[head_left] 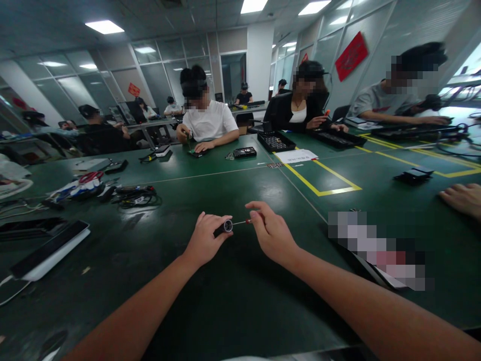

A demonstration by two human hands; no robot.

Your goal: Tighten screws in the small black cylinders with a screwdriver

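Note:
My left hand [206, 237] is closed around a short black cylinder that looks like a flashlight [226, 226], its round silver-rimmed end turned to the right. Between the thumb and fingers of my right hand [273, 230] is a slim screwdriver [240, 222] with a thin metal shaft and a red part at the grip. The shaft points left, toward the cylinder's round end; whether its tip touches the rim or goes inside is too small to tell. Both hands are just above the green tabletop [233, 301].
Cables and gloves [84, 186] lie in a heap at the left, near a black-and-white box [52, 248]. A blurred flat object [376, 250] rests on the right. Across the table, co-workers sit beside black trays [276, 141]. Another person's hand [461, 199] lies at the right edge.

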